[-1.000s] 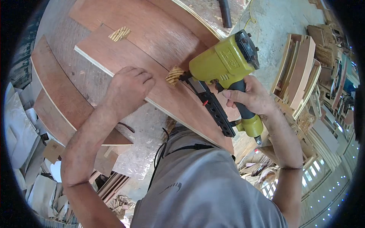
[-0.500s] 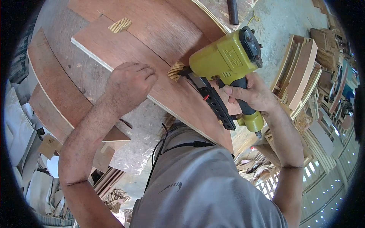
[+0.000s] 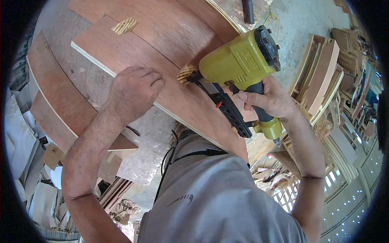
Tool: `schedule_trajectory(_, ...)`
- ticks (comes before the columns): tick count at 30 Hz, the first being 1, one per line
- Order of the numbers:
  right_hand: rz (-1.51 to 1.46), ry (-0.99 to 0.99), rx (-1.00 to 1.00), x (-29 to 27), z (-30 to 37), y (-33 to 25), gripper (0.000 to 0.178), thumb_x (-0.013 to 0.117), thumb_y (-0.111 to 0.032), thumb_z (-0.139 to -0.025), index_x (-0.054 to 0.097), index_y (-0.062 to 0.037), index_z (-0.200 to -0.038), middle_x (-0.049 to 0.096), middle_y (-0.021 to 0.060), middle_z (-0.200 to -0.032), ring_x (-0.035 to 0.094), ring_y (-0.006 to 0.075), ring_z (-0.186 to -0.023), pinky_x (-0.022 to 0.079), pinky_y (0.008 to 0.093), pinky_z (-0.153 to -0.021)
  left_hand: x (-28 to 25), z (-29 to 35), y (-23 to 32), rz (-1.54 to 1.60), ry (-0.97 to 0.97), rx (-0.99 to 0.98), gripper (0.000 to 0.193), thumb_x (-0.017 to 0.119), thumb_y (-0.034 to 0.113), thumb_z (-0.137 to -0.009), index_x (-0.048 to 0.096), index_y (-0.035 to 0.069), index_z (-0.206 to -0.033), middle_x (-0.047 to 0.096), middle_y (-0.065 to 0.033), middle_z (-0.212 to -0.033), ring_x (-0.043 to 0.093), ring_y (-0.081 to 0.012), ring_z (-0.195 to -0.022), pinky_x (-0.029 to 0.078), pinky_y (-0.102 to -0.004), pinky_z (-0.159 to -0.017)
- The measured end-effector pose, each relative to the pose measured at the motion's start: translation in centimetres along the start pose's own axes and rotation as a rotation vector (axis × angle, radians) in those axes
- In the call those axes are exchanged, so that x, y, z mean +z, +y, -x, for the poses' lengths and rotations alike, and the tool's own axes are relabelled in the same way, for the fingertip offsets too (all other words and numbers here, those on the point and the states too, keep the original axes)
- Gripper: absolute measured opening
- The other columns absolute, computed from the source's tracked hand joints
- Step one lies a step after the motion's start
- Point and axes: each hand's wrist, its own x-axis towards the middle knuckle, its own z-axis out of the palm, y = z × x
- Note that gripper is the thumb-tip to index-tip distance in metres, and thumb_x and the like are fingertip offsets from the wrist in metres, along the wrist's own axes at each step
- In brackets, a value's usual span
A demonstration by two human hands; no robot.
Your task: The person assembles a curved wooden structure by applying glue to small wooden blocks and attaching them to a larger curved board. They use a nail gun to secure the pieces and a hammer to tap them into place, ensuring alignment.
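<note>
My right hand (image 3: 269,97) is wrapped around the grip of a yellow-green pneumatic nail gun (image 3: 239,60) with a black magazine. The gun's nose meets a small striped wood block (image 3: 186,74) standing by the seam of the reddish plywood. My left hand (image 3: 135,91) is closed and lies on the near edge of a long plywood board (image 3: 190,107). Its fingertips are turned under, so anything inside them is hidden. A second striped block (image 3: 125,26) sits farther left along the same seam.
Curved plywood pieces (image 3: 60,81) lie to the left on the worktable (image 3: 142,158). A dark tube (image 3: 248,11) is at the far side. Stacked wooden frames (image 3: 320,77) stand on the right, with a yellow hose (image 3: 270,18) on the floor. Scrap wood (image 3: 123,210) lies below.
The plywood, the blocks, the nail gun and my left hand appear slightly farther left in the picture. My right hand keeps its grip, and the gun's nose stays at the block.
</note>
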Motion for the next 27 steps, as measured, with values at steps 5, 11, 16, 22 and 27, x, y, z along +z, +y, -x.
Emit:
schedule_trajectory(5,0.015,-0.035,-0.052,0.2,-0.3,-0.4,0.033,0.073,-0.018,-0.091,0.06,-0.0029,-0.118,0.065,0.0039,-0.084,0.061,0.0103,-0.063,0.052,0.0248,-0.06,0.1,0.0,0.1,-0.001,-0.017,-0.007,0.026,0.068,0.008,-0.072,0.072,0.008,-0.098,0.073,-0.0061,-0.107,0.068,-0.0213,-0.106,0.055,-0.0372,-0.089)
schedule_trajectory(11,0.051,-0.001,-0.024,0.4,0.0,-1.0,0.03,0.073,-0.017,-0.091,0.062,-0.0019,-0.115,0.065,0.0031,-0.078,0.062,0.0106,-0.062,0.051,0.0243,-0.058,0.0,-0.1,-0.1,-0.001,-0.011,0.004,0.029,0.069,0.008,-0.07,0.072,0.009,-0.099,0.073,-0.0055,-0.108,0.068,-0.0208,-0.108,0.055,-0.0373,-0.09)
schedule_trajectory(16,-0.031,0.038,-0.054,0.0,0.7,-0.9,0.033,0.075,-0.018,-0.089,0.061,0.0012,-0.111,0.065,0.004,-0.08,0.065,0.012,-0.067,0.053,0.0243,-0.061,-0.4,-0.2,0.2,-0.003,-0.051,-0.012,0.033,0.07,0.008,-0.068,0.072,0.009,-0.1,0.072,-0.005,-0.111,0.068,-0.0208,-0.109,0.055,-0.0378,-0.091)
schedule_trajectory(22,-0.046,-0.001,-0.065,0.2,-0.2,-1.4,0.032,0.075,-0.019,-0.089,0.06,0.0016,-0.108,0.066,0.0055,-0.083,0.066,0.0126,-0.068,0.055,0.0265,-0.064,0.0,0.0,-0.1,-0.006,-0.021,0.019,0.034,0.071,0.008,-0.067,0.072,0.009,-0.101,0.072,-0.005,-0.111,0.067,-0.0207,-0.109,0.055,-0.0375,-0.09)
schedule_trajectory(27,-0.019,-0.025,-0.041,0.0,-0.6,-1.0,0.032,0.075,-0.019,-0.089,0.06,0.0019,-0.108,0.065,0.0054,-0.081,0.067,0.0126,-0.068,0.055,0.0265,-0.063,-0.2,-0.1,0.1,0.003,-0.037,0.009,0.033,0.069,0.006,-0.068,0.072,0.009,-0.101,0.072,-0.0049,-0.111,0.068,-0.021,-0.108,0.055,-0.037,-0.09)
